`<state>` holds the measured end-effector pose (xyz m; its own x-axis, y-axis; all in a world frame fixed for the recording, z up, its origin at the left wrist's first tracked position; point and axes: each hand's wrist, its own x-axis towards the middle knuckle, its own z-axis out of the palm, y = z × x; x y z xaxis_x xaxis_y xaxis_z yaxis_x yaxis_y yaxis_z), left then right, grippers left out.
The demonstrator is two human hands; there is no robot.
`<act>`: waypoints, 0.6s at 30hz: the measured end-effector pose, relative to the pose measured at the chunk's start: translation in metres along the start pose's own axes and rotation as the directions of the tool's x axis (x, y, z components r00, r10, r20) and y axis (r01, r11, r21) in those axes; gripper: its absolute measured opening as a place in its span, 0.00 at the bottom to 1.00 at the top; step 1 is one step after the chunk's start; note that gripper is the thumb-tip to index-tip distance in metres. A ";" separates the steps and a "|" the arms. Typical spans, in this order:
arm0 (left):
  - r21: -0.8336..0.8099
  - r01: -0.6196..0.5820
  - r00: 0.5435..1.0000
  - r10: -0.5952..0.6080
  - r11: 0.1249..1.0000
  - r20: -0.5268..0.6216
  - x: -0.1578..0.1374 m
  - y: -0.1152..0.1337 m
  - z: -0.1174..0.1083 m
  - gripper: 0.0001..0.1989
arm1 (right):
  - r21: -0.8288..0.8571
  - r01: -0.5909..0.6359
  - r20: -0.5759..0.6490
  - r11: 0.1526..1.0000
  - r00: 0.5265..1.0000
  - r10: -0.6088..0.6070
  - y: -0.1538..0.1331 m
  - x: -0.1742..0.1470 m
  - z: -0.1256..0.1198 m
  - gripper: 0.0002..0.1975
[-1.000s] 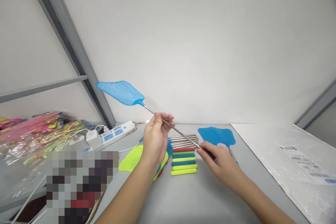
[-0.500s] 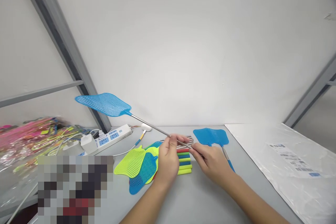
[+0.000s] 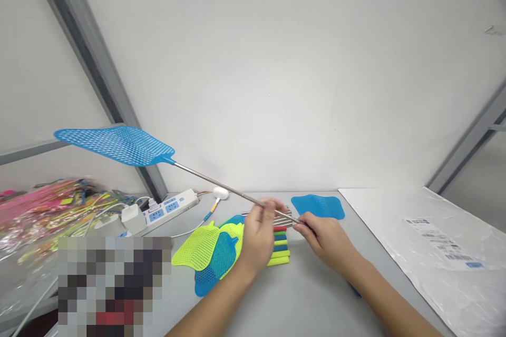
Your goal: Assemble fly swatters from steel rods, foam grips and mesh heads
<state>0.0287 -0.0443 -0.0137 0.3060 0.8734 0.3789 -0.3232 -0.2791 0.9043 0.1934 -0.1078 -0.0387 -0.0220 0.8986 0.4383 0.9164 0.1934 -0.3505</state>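
Observation:
A fly swatter (image 3: 122,146) with a blue mesh head and a thin metal rod is held up slantwise above the table, its head at the left. My left hand (image 3: 259,231) is closed around the middle of the rod. Farther down, my right hand (image 3: 326,237) pinches the rod's lower end, which its fingers partly hide. Behind my left hand lie loose metal rods (image 3: 283,219) and a row of coloured handle tubes (image 3: 280,254). To its left is a pile of yellow-green swatter heads (image 3: 196,246) and blue swatter heads (image 3: 221,258).
Another blue swatter (image 3: 318,206) lies behind my right hand. A white power strip (image 3: 169,206) with plugs and a cable stands at the back left, near clear bags of colourful items (image 3: 51,216). White plastic sheeting (image 3: 395,231) covers the table's right side.
The held swatter's head has moved left and slightly up, and more of the metal rod shows. My right hand has shifted right, away from my left, which stays about in place.

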 end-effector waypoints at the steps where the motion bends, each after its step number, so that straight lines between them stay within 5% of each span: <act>1: 0.034 0.022 0.997 -0.025 0.999 0.079 -0.003 -0.003 0.000 0.18 | -0.014 0.021 0.000 1.000 1.000 -0.021 -0.001 0.000 0.001 0.18; 3: 0.086 0.012 0.987 -0.025 0.996 0.162 -0.008 -0.006 -0.004 0.18 | -0.027 0.063 0.004 0.998 0.998 -0.063 -0.007 0.000 0.002 0.18; 6: 0.105 -0.073 0.990 0.059 0.992 0.131 -0.012 -0.006 -0.011 0.17 | 0.016 0.087 0.001 0.996 0.996 -0.087 -0.021 0.001 0.002 0.18; 18: -0.119 -0.223 0.957 0.194 0.968 -0.213 0.010 0.013 -0.021 0.19 | 0.143 0.014 0.110 0.990 0.994 -0.030 -0.019 0.007 -0.004 0.18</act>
<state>0.0091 -0.0311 -0.0022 0.0392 0.8672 0.4965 -0.4875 -0.4171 0.7670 0.1776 -0.1064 -0.0257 -0.0931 0.9302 0.3550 0.8496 0.2602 -0.4589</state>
